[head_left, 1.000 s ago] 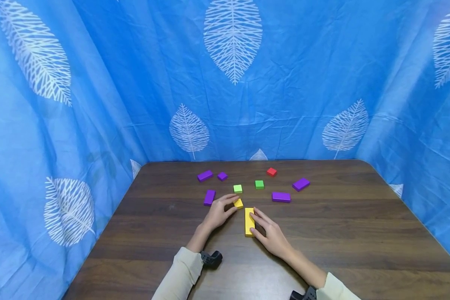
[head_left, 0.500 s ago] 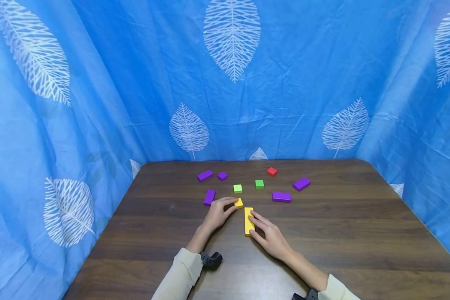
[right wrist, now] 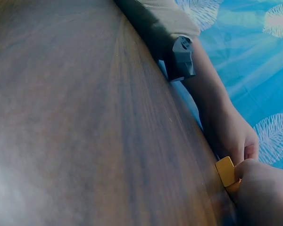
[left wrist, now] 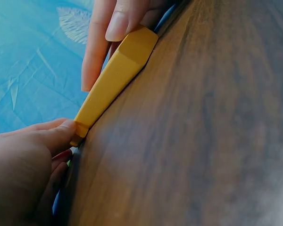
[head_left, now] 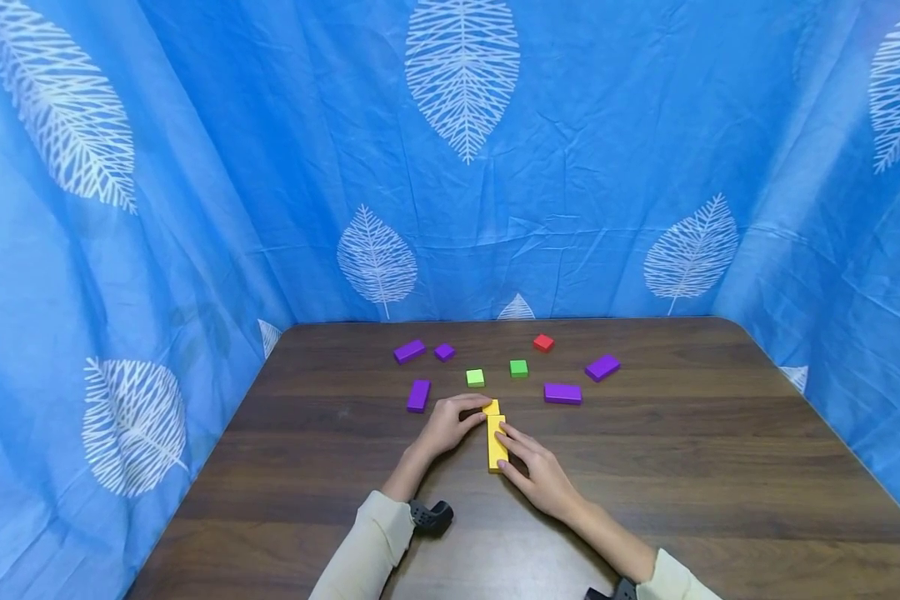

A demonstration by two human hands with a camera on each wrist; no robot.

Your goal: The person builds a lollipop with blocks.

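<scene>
A long yellow block (head_left: 497, 443) lies lengthwise on the brown table (head_left: 682, 467), and a small yellow block (head_left: 492, 407) touches its far end. My left hand (head_left: 450, 423) pinches the small block from the left, thumb and fingers curled around it. On the other side, my right hand (head_left: 534, 471) holds the long block, with fingertips at its right edge. In the left wrist view the long yellow block (left wrist: 108, 89) runs between my left thumb (left wrist: 61, 136) and my right fingers (left wrist: 114, 23). The right wrist view shows a yellow block end (right wrist: 225, 172) between both hands.
Beyond the hands lie loose blocks: purple ones (head_left: 409, 351) (head_left: 444, 352) (head_left: 418, 395) (head_left: 563, 393) (head_left: 602, 367), two green (head_left: 476, 377) (head_left: 519, 368) and one red (head_left: 543, 342). Blue leaf-print curtains (head_left: 195, 208) enclose the table on three sides. A black wrist camera (head_left: 429, 517) sits at my left sleeve.
My left hand slid the small yellow block to the right until it met the far end of the long yellow block. The right hand has stayed on the long block.
</scene>
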